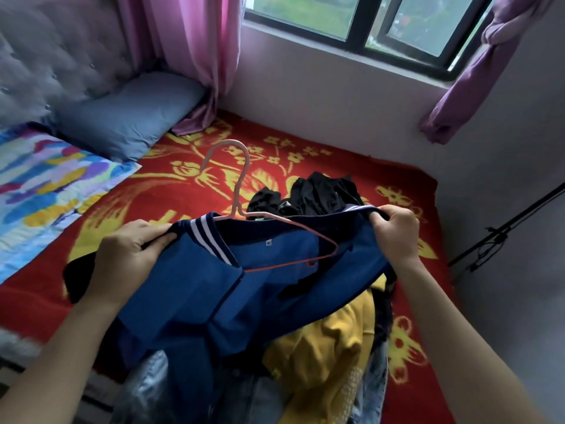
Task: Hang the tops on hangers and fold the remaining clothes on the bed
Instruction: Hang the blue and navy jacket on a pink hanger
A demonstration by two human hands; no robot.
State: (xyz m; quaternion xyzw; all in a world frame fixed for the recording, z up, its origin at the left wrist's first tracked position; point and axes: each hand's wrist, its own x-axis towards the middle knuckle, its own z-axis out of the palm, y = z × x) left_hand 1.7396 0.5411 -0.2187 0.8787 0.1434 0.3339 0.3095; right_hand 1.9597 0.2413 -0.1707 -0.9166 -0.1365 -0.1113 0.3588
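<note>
I hold a blue top [195,289] with a navy collar and white stripes above the bed. My left hand [128,249] grips its left shoulder; my right hand [394,231] grips its right shoulder. A pale pink wire hanger [235,185] sits inside the neck opening, its hook standing up and its right arm showing through the collar. Under the top lie a yellow garment [330,347], light denim [370,390] and a heap of black clothes [318,194].
The bed has a red blanket with yellow flowers [406,344]. A blue pillow [128,114] and a colourful sheet [46,185] lie at the left. Pink curtain [195,56], window and wall stand behind; a dark stand [501,231] is at the right.
</note>
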